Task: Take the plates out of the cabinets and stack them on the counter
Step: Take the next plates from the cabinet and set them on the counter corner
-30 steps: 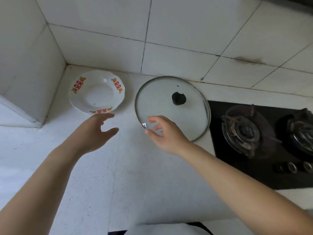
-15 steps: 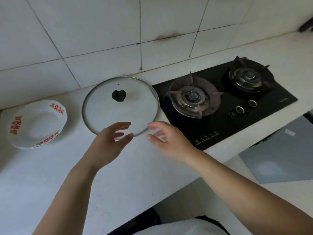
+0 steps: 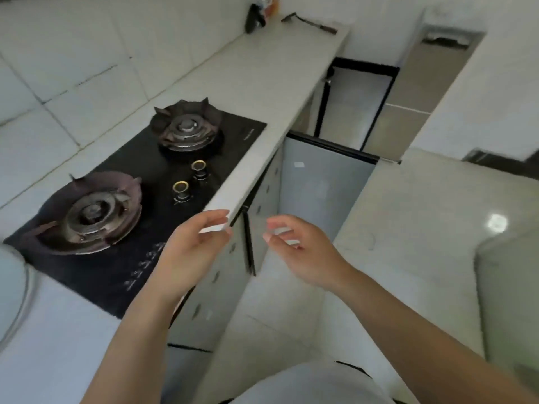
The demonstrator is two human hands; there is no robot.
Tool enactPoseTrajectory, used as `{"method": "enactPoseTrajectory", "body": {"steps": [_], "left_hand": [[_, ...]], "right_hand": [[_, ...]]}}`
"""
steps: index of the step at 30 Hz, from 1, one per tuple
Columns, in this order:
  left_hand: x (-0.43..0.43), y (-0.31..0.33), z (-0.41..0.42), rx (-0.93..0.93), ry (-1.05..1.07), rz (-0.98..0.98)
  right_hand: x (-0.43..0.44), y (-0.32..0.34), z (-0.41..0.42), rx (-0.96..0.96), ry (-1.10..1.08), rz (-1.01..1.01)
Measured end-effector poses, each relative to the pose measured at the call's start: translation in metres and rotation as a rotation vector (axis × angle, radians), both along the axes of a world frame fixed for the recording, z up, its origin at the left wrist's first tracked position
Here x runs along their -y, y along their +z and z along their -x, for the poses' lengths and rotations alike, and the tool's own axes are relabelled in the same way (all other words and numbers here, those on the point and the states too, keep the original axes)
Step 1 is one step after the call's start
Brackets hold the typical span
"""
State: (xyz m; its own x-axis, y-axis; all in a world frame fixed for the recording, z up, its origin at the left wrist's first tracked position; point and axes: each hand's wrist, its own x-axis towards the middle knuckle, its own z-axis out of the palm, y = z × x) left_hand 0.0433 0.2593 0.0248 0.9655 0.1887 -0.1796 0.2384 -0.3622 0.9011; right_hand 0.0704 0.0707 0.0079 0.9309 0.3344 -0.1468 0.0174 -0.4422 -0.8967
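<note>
Both hands are up in front of the hob (image 3: 116,275) and neither has anything in it. The left hand (image 3: 186,252) hangs at the hob's front right corner, over the lip of the surface (image 3: 262,77), its grip apart and its fingers loosely bent. I cannot tell whether the fingertips touch the lip. The right hand (image 3: 294,252) hovers further right of the hob, out over the floor (image 3: 393,214), grip likewise apart and empty. There is no plate anywhere in sight. Any to be fetched would be inside the cabinets below the hob, and their insides are hidden from here.

Now, the trouble spots. A grey cabinet door (image 3: 320,193) stands swung out below and to the right of the hob, across the walkway. Bend down for plates and a knee, hip or forehead could catch its edge. Coming back up loaded, the plates could clip the lip of the surface, which seems to overhang the cabinet fronts. 2 brass-ringed knobs (image 3: 180,189) sit at the hob's front, near the left hand, and a wrist or plate rim dragged across could turn 1. Left of the hob a glass lid (image 3: 14,287) pokes into view, so a stack set half on it would rock. 2 hands per load looks the safe call.
</note>
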Motion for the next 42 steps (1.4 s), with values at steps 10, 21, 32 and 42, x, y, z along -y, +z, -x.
{"method": "enactPoseTrajectory", "body": {"steps": [10, 21, 32, 42], "left_hand": [[0.227, 0.012, -0.103, 0.063, -0.498, -0.106], [0.302, -0.011, -0.215, 0.127, -0.672, -0.204], [0.388, -0.006, -0.388, 0.216, -0.808, -0.249], [0.491, -0.025, -0.473, 0.173, -1.001, -0.355]], "right_hand": [[0.218, 0.009, -0.017, -0.006, -0.533, -0.05], [0.291, 0.004, -0.096, -0.03, -0.641, 0.023], [0.371, 0.018, -0.241, 0.069, -0.73, 0.166], [0.465, -0.003, -0.313, 0.048, -0.805, 0.218]]}}
